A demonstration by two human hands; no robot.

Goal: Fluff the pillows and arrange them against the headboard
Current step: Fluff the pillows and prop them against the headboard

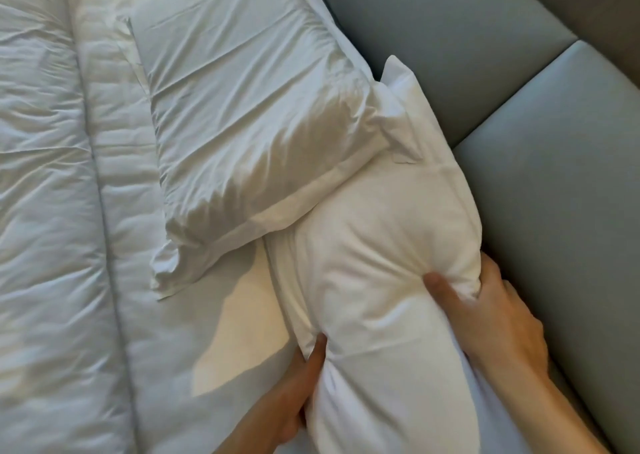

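The right hand [498,318] pinches a bulge of the near pillow [381,280], its fingers hidden behind it; the left hand [294,391] clamps the opposite edge, fingers tucked under. The pillow lies between them against the padded headboard [519,89], overlapped by the second pillow [249,107].

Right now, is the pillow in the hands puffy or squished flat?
Puffy. The near pillow bulges high between the left hand and right hand, which squeeze its sides, thumbs dented into the cloth.

white duvet [48,211] folded back on the left, bare sheet [207,332] with a warm light patch, brownish wall [602,10] top right.
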